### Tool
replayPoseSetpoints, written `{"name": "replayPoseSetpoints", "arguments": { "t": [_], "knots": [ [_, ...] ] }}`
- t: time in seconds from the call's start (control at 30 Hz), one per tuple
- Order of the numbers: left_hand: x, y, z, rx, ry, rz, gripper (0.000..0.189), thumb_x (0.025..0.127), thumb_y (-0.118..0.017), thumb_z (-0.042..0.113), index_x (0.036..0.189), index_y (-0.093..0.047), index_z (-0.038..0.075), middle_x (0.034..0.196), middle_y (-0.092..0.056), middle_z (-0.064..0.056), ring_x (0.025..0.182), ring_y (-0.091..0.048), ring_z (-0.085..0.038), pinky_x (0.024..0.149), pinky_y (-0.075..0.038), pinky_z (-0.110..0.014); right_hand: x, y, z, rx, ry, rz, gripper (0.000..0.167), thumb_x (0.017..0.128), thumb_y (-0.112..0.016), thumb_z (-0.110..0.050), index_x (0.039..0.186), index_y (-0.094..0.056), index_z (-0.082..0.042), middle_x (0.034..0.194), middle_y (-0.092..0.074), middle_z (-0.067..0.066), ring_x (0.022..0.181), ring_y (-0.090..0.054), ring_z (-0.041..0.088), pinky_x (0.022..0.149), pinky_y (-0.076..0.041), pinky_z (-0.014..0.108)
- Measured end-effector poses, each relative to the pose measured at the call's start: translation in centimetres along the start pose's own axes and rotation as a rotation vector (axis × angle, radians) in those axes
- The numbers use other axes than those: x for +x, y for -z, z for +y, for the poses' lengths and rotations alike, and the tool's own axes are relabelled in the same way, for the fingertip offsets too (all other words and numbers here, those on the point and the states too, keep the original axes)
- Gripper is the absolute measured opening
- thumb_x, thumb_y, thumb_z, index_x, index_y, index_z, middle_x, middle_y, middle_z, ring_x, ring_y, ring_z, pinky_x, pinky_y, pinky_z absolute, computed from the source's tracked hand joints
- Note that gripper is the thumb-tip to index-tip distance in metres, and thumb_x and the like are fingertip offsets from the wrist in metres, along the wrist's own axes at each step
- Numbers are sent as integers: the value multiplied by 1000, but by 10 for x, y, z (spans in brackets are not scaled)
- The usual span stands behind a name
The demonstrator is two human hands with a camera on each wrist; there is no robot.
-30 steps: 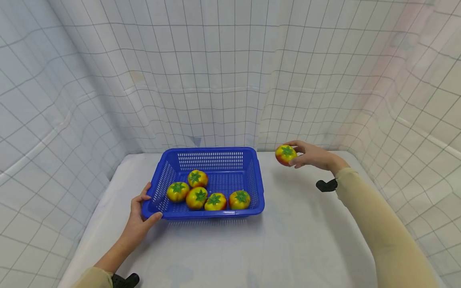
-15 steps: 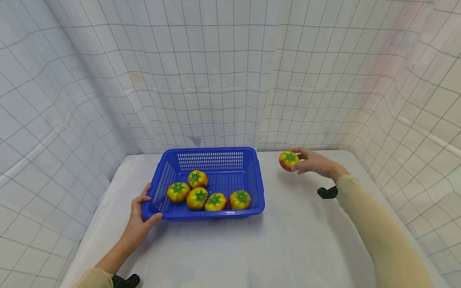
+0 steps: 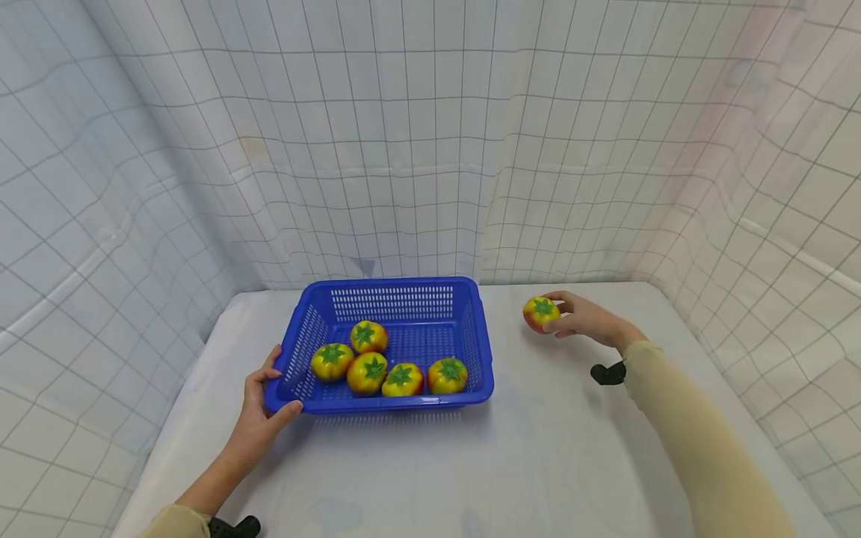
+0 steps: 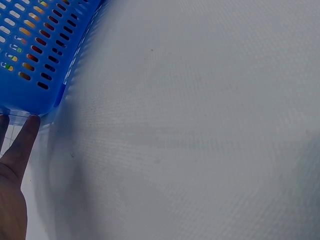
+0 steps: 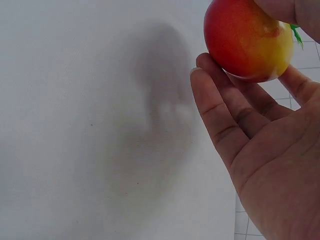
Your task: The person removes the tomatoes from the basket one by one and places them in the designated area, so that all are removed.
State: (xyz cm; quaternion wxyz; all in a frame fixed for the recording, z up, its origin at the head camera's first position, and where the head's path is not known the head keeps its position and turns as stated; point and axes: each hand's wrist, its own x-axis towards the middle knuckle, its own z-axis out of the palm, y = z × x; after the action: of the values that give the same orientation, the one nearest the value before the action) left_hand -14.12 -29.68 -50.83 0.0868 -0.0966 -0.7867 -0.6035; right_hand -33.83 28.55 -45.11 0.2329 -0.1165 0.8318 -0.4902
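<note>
My right hand (image 3: pixel 584 320) holds a yellow-red tomato (image 3: pixel 541 314) with a green star-shaped top, to the right of the basket. Seen from the right wrist, the thumb lies across the tomato (image 5: pixel 245 40) and the fingers lie under it, while a shadow falls on the white cloth below. At the left, my left hand (image 3: pixel 258 407) grips the front left corner of a blue plastic basket (image 3: pixel 397 404), thumb at the front rim and fingers along the side. Several similar tomatoes (image 3: pixel 367 373) lie in the basket, mostly toward its front and left.
A white cloth (image 3: pixel 430 471) covers the table under the basket. White grid-patterned curtains (image 3: pixel 403 149) hang behind the table and along both sides. Dark wrist straps (image 3: pixel 608 373) show at both sleeves.
My right hand has lowered with the tomato toward the table, moving slightly right and nearer to me. The left hand and the basket have stayed in place.
</note>
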Motion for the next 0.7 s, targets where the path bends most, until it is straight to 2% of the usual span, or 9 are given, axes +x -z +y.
{"name": "replayPoseSetpoints", "arguments": {
  "t": [0.23, 0.47, 0.7],
  "knots": [
    [-1, 0, 1, -5, -3, -7, 51, 100, -57, -3, 131, -22, 16, 172, -1, 0, 154, -8, -31, 101, -35, -8, 0, -5, 9, -25, -16, 3, 77, 89, -78, -26, 152, -36, -11, 148, -41, 23, 122, -55, 33, 101, -49, 42],
    [-1, -1, 3, -20, -2, -6, 51, 100, -57, -3, 131, -21, 15, 172, 0, -2, 153, -7, -35, 100, -36, -8, 1, -9, 16, -79, -48, 6, 79, 89, -76, -34, 152, -35, -11, 149, -41, 24, 124, -51, 33, 101, -47, 44],
    [0, -2, 3, -30, -4, -4, 51, 99, -57, -4, 131, -22, 15, 172, 0, -2, 153, -7, -36, 100, -37, -9, 3, -12, 20, -75, -77, 6, 83, 89, -78, -35, 153, -33, -8, 151, -38, 26, 120, -57, 34, 107, -44, 49]
  ]
}}
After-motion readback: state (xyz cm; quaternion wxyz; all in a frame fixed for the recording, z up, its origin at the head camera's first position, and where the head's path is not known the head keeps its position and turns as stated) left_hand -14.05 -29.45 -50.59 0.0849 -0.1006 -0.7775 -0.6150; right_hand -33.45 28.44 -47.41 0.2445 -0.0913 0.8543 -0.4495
